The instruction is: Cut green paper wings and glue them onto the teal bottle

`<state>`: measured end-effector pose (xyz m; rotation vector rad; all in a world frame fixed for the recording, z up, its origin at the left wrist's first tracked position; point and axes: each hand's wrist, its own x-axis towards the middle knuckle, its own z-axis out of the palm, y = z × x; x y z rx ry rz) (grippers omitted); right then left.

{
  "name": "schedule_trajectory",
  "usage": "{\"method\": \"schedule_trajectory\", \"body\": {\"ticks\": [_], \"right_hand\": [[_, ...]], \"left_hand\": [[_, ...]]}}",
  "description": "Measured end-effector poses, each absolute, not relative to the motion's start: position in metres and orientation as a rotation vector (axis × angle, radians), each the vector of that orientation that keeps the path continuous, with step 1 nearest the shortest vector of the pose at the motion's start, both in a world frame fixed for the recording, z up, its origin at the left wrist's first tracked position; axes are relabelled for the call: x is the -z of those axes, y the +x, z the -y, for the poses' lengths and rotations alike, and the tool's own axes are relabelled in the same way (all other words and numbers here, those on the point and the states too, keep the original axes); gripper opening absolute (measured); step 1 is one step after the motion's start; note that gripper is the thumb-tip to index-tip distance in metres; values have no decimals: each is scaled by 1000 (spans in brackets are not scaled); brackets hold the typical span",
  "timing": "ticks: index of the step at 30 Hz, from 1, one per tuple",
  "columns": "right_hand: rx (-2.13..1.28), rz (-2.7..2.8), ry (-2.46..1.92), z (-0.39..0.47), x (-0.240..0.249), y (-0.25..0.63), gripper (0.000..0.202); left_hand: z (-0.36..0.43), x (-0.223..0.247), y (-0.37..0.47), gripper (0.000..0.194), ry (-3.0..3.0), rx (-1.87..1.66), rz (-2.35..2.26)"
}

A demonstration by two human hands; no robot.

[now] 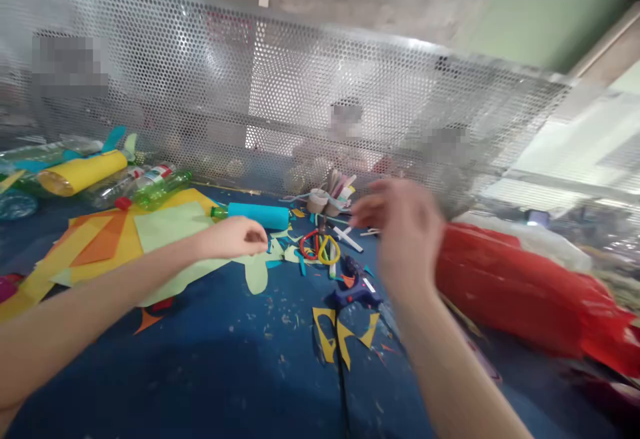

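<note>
My left hand (234,236) is over the table with its fingers curled inward. What they hold, if anything, is hidden. Just below its fingertips is a light green paper cutout (257,273) with rounded lobes; I cannot tell whether they touch. Behind this hand lies a bottle wrapped in blue paper (259,215). My right hand (406,235), blurred by motion, is raised with thumb and fingers apart and nothing visible between them. Left of it lie scissors with red and yellow handles (329,250) and a dark blue glue gun (357,292).
Colored paper sheets (167,225), plastic bottles (163,185) and a yellow-wrapped bottle (85,172) lie at left. Yellow scraps (345,342) lie in front, beside a black cord (343,385). A red plastic bag (520,285) is at right. A perforated metal screen (210,85) stands behind.
</note>
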<state>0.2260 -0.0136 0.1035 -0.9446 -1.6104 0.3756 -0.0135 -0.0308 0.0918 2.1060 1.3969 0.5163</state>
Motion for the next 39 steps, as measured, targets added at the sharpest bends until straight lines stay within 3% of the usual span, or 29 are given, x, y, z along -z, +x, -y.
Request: {"method": "schedule_trajectory", "body": {"ticks": [4, 8, 20, 27, 34, 39], "right_hand": [[-379, 2137, -1460, -16, -55, 210, 12], [-262, 2318, -1689, -30, -17, 209, 13], [-155, 2305, -1841, -18, -12, 200, 10], [-76, 2210, -1426, -11, -6, 190, 6], [449, 2411, -1027, -3, 8, 184, 12], [572, 2501, -930, -1, 8, 186, 16]], "left_hand": [[3, -34, 3, 13, 2404, -574, -1404], [-1, -10, 17, 17, 2487, -835, -1377], [16, 11, 23, 25, 2388, -911, -1364], [8, 4, 19, 31, 1738, -977, -1292], [4, 7, 19, 28, 1352, -1140, -1208], [3, 11, 19, 29, 1334, -1151, -1185]]}}
